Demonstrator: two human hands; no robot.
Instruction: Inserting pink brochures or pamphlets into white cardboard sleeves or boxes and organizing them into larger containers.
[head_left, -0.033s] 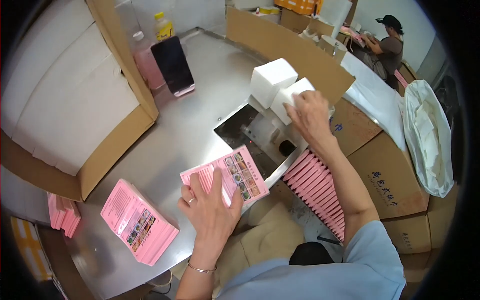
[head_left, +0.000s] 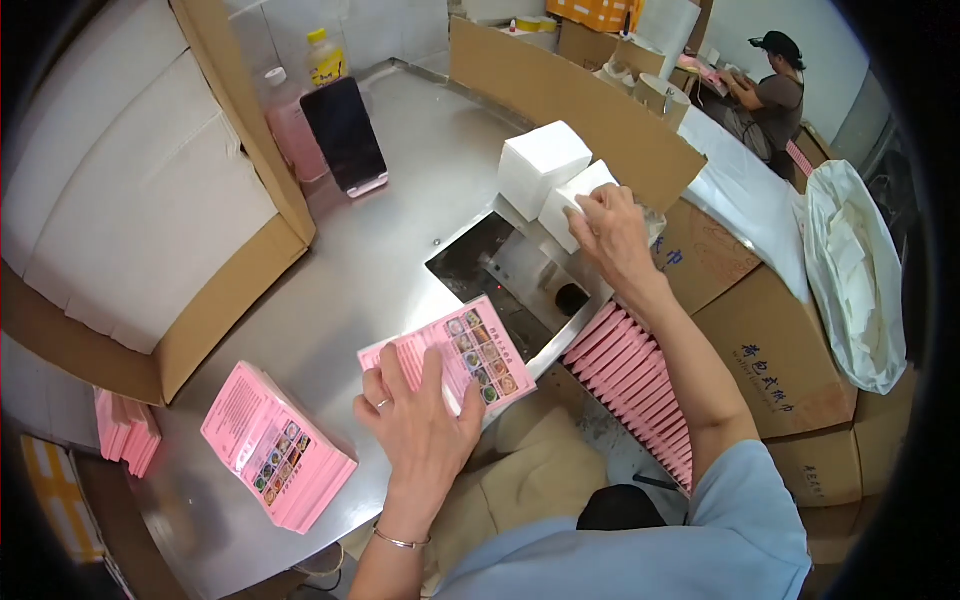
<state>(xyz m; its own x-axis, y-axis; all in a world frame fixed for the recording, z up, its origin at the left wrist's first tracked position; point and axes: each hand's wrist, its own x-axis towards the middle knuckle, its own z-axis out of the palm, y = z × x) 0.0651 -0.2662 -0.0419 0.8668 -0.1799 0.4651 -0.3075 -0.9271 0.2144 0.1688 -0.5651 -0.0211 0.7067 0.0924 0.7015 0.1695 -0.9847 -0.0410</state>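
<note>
Left: your left hand (head_left: 425, 420) is palm-down, fingers spread, over the flat pink printed packet (head_left: 490, 345) w/ small pics; not curled round it.
Packet loc: near edge of the grey metal worktop (head_left: 320, 290), right beside the dark rectangular opening (head_left: 485, 258).
Right: your right hand (head_left: 622, 245) is at the small white paper block (head_left: 572, 205), fingers bent, tips near its top; can't tell if they grip.
2nd block: the larger white paper block (head_left: 543, 165) stands just beside the small one, on its L.
In the way: opening lies betw. your hands; the tall brown cardboard panel (head_left: 580, 95) rises close behind both blocks, so far side's walled off.
L of packet: thick pink printed stack (head_left: 277, 445) on worktop, apart from your L hand.
Far L: big open brown carton (head_left: 235, 315) w/ white paper stacks fills that side.
Back: black phone (head_left: 343, 135) propped upright; clear bottle w/ pink liquid (head_left: 295, 130) & yellow-capped bottle (head_left: 326, 60) behind it.
R: row of pink packs (head_left: 640, 375) under your R forearm; closed brown cartons (head_left: 785, 350) & white plastic bag (head_left: 850, 270) beyond.
Bkgd: seated co-worker in black cap (head_left: 775, 95), well apart.
</note>
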